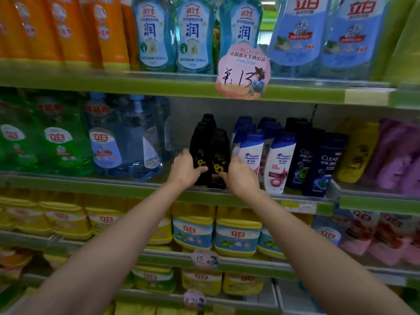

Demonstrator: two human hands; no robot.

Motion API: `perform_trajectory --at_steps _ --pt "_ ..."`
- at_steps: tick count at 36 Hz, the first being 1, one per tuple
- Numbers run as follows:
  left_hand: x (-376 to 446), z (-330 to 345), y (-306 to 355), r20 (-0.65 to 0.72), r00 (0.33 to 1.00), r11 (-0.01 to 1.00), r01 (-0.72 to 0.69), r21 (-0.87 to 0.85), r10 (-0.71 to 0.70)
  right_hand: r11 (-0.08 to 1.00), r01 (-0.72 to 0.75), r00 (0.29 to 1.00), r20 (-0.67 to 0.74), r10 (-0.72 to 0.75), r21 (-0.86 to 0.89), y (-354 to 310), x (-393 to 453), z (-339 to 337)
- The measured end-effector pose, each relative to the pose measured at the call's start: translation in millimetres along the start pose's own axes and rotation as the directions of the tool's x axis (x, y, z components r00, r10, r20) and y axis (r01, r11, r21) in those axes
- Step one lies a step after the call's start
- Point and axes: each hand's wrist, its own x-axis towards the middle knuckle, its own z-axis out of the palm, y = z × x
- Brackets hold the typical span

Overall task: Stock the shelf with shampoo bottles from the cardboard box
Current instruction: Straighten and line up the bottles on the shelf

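Observation:
Black shampoo bottles with sunflower labels stand upright in the middle of the green shelf. My left hand grips the left front black bottle, thumb across its label. My right hand holds the right front black bottle from its right side, thumb on the lower label. More black bottles stand behind them. The cardboard box is not in view.
White and blue shampoo bottles and dark blue bottles stand close on the right. Clear blue detergent bottles stand on the left, with a gap between them and the black bottles. A pink price tag hangs from the shelf above.

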Motion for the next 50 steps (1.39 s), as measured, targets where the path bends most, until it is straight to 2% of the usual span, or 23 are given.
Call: perform_trajectory --at_steps 5,14,22,38,44,50 --pt "3.7 -4.2 -10.9 0.023 0.998 0.996 -0.051 -0.072 0.053 0.996 -0.057 0.997 -0.045 0.06 0.066 -6.6 4.5 7.8" --pt "8.4 -15.9 -14.7 0.091 0.987 0.987 -0.127 -0.096 0.136 0.997 -0.058 0.998 -0.012 0.057 -0.056 -23.4 9.8 16.6" --pt "17.3 -17.9 -23.7 0.171 0.967 0.974 -0.162 -0.159 0.189 0.991 -0.084 0.996 0.011 0.084 0.1 -32.1 9.8 24.8" --pt "25.8 -17.5 -33.9 0.207 0.95 0.969 -0.208 -0.136 0.233 0.979 -0.073 0.996 0.065 0.062 0.188 -30.4 16.0 31.1" --pt "28.3 -19.4 -37.3 0.237 0.944 0.969 -0.199 -0.147 0.229 0.98 -0.077 0.994 0.088 0.062 0.185 -32.5 18.7 30.2" --pt "35.5 -19.8 -39.7 0.32 0.939 0.981 -0.076 -0.179 0.131 0.956 -0.151 0.97 0.224 0.095 0.25 -34.7 24.9 25.6"
